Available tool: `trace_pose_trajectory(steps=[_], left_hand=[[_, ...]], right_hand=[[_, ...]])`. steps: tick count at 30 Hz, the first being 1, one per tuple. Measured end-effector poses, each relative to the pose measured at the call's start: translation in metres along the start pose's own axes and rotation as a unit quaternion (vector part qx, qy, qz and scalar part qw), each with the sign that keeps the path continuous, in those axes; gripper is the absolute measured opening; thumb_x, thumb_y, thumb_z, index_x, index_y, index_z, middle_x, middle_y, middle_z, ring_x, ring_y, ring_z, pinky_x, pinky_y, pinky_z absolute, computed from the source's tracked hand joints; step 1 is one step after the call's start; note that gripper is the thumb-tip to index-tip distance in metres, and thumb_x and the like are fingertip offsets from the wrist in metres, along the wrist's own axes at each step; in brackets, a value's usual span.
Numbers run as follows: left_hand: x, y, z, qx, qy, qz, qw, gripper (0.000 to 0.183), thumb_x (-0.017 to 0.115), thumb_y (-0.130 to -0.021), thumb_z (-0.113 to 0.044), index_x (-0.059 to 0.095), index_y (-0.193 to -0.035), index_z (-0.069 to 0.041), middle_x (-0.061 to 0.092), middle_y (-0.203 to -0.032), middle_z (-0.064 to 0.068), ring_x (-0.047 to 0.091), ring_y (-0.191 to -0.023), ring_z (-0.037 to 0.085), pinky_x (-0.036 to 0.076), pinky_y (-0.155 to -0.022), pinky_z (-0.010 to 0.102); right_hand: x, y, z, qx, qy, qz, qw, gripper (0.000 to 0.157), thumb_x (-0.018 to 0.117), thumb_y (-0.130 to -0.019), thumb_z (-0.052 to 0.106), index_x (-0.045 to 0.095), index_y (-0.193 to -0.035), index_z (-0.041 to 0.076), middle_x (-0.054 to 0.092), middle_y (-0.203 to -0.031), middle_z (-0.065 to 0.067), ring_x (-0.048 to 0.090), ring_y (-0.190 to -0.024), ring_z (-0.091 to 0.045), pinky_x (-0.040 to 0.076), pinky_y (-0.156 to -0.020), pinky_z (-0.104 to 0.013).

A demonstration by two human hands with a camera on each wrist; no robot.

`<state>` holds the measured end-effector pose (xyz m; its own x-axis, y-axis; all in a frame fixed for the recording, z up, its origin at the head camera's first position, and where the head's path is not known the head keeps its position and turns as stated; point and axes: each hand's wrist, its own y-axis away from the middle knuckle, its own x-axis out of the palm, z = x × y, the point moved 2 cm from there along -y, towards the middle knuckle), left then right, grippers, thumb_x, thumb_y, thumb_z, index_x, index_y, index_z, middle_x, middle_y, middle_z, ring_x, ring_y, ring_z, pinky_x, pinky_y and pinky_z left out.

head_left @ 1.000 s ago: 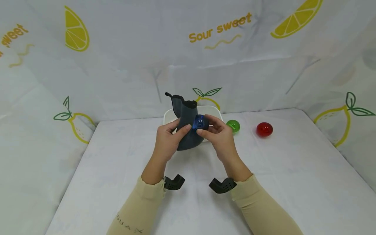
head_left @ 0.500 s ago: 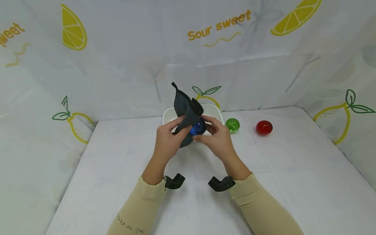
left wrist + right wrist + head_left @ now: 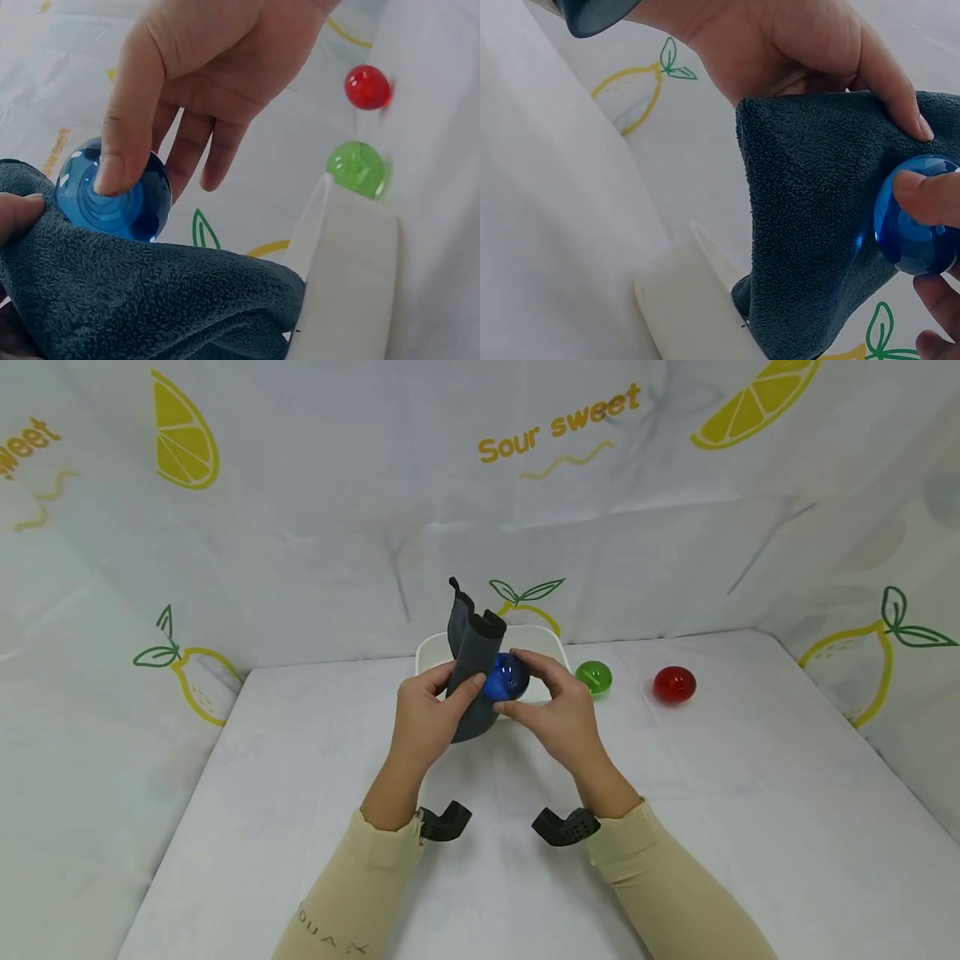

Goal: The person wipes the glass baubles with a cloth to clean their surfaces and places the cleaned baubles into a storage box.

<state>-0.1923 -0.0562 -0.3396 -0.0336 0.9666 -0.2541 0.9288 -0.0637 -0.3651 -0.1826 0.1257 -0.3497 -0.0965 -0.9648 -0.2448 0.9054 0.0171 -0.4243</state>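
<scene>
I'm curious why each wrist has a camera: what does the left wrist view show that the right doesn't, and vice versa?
Only the left wrist view shows the red ball and green ball. Only the right wrist view shows a dark, rounded piece at its top edge. Both show the right hand pinching the blue ball, the left hand holding the dark towel, and part of the white container.

Light is diffuse, with glare spots on blue ball [image 3: 507,677], faint shadows on table [image 3: 315,752], wrist views dimmer.
</scene>
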Motion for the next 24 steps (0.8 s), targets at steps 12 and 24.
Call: trace_pose_trajectory(steps=[12, 24], left_hand=[[0.000, 0.000, -0.001, 0.012, 0.007, 0.002, 0.9999, 0.029, 0.070, -0.091, -0.028, 0.075, -0.112, -0.008, 0.075, -0.107, 0.007, 0.070, -0.101, 0.017, 0.057, -0.089, 0.044], [0.001, 0.001, 0.000, 0.016, 0.018, 0.014, 0.9996, 0.032, 0.070, -0.092, -0.031, 0.074, -0.114, -0.009, 0.075, -0.106, 0.006, 0.071, -0.101, 0.016, 0.058, -0.087, 0.038]], right_hand=[[-0.002, -0.002, -0.012, 0.040, -0.019, -0.023, 0.999, 0.058, 0.088, -0.073, 0.019, 0.066, -0.125, 0.004, 0.071, -0.111, -0.012, 0.064, -0.099, -0.015, 0.051, -0.099, -0.033], [-0.005, -0.002, -0.011, 0.087, -0.079, -0.028, 0.993, 0.044, 0.081, -0.082, 0.027, 0.070, -0.109, -0.006, 0.073, -0.100, -0.022, 0.070, -0.082, -0.007, 0.058, -0.076, -0.021]])
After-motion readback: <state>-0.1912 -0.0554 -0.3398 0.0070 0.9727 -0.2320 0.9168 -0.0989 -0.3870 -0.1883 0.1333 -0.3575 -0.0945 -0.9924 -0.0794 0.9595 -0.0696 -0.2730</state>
